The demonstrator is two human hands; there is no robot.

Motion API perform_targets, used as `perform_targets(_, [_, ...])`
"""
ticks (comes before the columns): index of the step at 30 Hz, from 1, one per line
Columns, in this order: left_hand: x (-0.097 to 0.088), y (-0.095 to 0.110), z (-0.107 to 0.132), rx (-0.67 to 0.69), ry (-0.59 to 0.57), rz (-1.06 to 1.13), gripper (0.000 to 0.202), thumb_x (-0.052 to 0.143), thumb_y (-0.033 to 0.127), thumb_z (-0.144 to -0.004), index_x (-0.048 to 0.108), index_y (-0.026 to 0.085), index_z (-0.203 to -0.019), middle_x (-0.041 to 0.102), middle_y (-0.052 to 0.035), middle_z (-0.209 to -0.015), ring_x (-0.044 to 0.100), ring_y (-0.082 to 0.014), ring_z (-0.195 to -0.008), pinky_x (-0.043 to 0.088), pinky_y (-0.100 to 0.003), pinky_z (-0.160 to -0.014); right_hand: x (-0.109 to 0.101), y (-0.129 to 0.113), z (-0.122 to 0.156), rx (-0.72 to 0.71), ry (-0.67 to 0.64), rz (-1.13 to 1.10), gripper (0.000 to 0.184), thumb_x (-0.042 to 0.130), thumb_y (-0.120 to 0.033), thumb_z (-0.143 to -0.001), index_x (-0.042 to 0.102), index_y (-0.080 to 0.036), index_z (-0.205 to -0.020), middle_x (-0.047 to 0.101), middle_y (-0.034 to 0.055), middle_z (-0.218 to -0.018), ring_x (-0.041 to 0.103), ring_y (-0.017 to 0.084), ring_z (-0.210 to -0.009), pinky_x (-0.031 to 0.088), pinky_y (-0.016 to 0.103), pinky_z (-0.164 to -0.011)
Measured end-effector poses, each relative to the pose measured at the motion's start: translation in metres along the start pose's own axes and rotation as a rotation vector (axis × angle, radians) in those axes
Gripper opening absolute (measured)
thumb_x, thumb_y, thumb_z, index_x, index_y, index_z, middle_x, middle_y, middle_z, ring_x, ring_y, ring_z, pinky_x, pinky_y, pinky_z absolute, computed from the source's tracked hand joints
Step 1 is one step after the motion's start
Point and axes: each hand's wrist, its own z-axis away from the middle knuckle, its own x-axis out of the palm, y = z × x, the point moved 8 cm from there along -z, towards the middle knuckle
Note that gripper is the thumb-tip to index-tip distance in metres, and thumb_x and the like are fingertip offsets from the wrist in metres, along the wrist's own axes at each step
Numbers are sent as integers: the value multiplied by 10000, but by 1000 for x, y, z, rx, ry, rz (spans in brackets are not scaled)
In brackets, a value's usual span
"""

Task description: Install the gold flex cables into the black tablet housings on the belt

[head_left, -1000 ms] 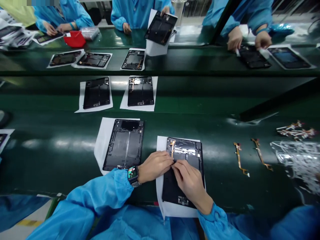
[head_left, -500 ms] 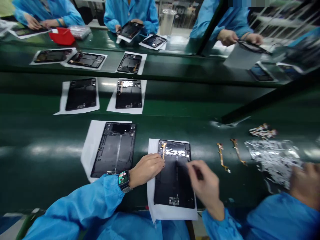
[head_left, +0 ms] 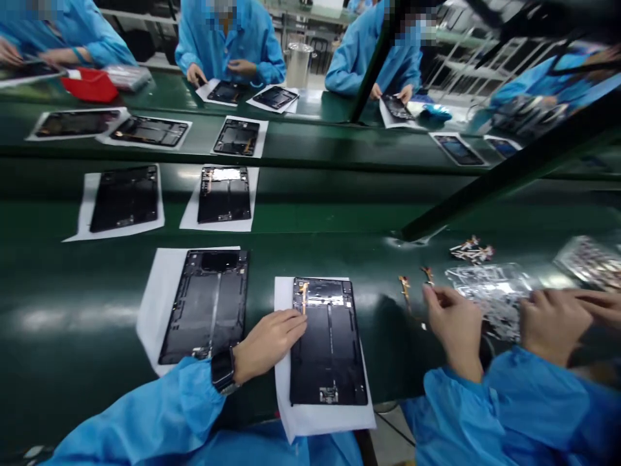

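Note:
A dark opened tablet housing [head_left: 330,356] lies on a white sheet [head_left: 301,421] before me. My left hand [head_left: 272,340] rests at its left side, fingertips closed at the lower end of a thin orange flex cable [head_left: 305,294] in the housing. Off to the right, my right hand [head_left: 456,327] is closed in a pinch at a second flex cable [head_left: 427,274], whose lower part it hides. Just left of those fingers lies another flex cable [head_left: 404,288]. A second tablet housing [head_left: 208,310] lies on its sheet to the left.
At right, a co-worker's hands [head_left: 553,323] work near a clear plastic bag [head_left: 490,278] and a pile of flex cables [head_left: 473,251]. A dark slanted post [head_left: 460,200] rises from the green bench [head_left: 315,243]. Several tablet housings lie further back, before seated co-workers.
My right hand has moved from the front tablet housing right to the loose flex cables. My left hand stays at the housing. The view has shifted slightly right.

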Motion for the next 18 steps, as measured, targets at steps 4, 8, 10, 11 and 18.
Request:
perform_targets(4, [3,4,1,19,-10,-55,203,443,140,-989,620,87,-1072,666,-102,-1168,601,-232,-1114,552,-357,-898,63,-88,31,-197,-214,-272,373,518,-537,-873,662,-199,-809,666,43,-699,551,164,-555,402,282,-571])
perform_targets(8, [4,7,-2,26,-36,-98,216,432,138,-990,635,85,-1043,673,-108,-1152,605,-233,-1095,552,-352,-866,90,-164,48,-409,-458,-359,224,548,-394,-903,639,-212,-810,654,3,-706,554,148,-603,381,262,-604])
perform_targets(10, [4,8,-3,31,-56,-109,225,427,147,-994,638,87,-1045,670,-115,-1157,600,-231,-1106,549,-348,-861,101,-188,51,-476,-517,-316,178,589,-352,-888,606,-213,-778,648,-5,-730,564,148,-653,366,258,-620])
perform_targets(11, [3,8,-3,32,-61,-113,228,426,149,-994,639,86,-1046,670,-118,-1158,599,-231,-1108,548,-347,-856,106,-196,52,-497,-528,-277,176,611,-344,-877,588,-213,-762,642,-7,-740,562,147,-666,353,258,-616])
perform_targets(18, [3,9,-4,40,-94,-111,240,417,139,-992,643,82,-1050,668,-119,-1170,590,-236,-1113,543,-341,-851,132,-213,55,-585,-589,-48,179,686,-318,-831,559,-211,-764,611,-3,-794,534,144,-670,276,269,-579])
